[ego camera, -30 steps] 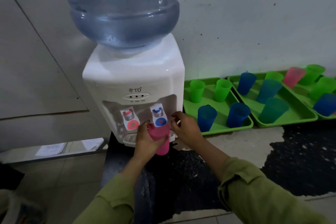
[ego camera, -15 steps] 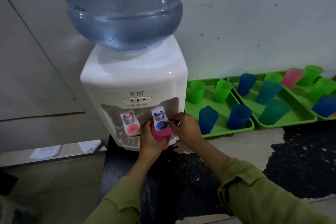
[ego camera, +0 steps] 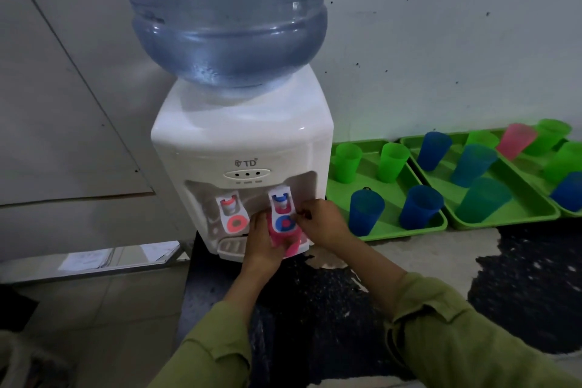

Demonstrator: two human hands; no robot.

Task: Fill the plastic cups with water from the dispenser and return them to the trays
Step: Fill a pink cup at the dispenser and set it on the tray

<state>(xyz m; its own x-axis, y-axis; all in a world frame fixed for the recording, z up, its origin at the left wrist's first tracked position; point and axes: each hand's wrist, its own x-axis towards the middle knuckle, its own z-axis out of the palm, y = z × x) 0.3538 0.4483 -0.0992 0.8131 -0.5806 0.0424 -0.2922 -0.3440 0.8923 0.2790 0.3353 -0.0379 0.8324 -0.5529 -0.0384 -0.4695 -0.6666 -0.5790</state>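
A white water dispenser (ego camera: 239, 142) with a large blue bottle (ego camera: 223, 12) on top stands on the counter. My left hand (ego camera: 261, 242) grips a pink cup (ego camera: 285, 239) under the blue-tap lever (ego camera: 282, 213). My right hand (ego camera: 321, 224) has its fingers curled at the right edge of that lever and the cup's rim. The red-tap lever (ego camera: 230, 211) sits to the left, untouched. Whether water is flowing is hidden by the lever and my hands.
Green trays (ego camera: 409, 227) (ego camera: 510, 217) to the right of the dispenser hold several green, blue and pink cups. A third tray (ego camera: 570, 214) is cut off at the right edge. The counter (ego camera: 425, 261) is dark with pale patches. A wall stands behind.
My left hand has raised the pink cup up under the blue tap. My right hand has moved in against the lever. The view has moved closer.
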